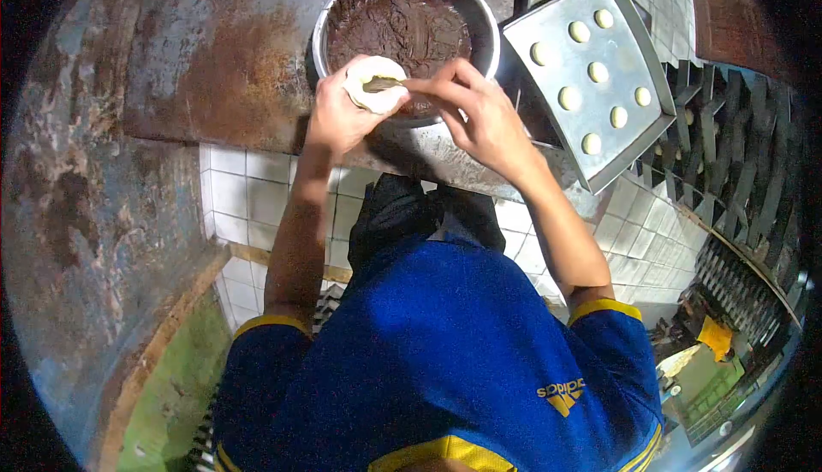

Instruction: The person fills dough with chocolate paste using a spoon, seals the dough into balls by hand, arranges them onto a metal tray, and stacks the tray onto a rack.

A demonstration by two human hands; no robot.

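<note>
My left hand cups a pale round of dough, its fingers curled beneath it, over the near rim of a metal bowl. The bowl holds thick dark brown paste that looks like chocolate filling. From the right, my right hand reaches in with closed fingers and grips a thin spoon-like tool. The tip of that tool lies in the hollow of the dough. Its handle is mostly hidden by my fingers, so its exact kind is unclear.
Right of the bowl, a metal tray carries several small pale dough balls, spaced apart. Dark metal racks stand at the far right. The worn tabletop has its near edge just below my hands, above a tiled wall.
</note>
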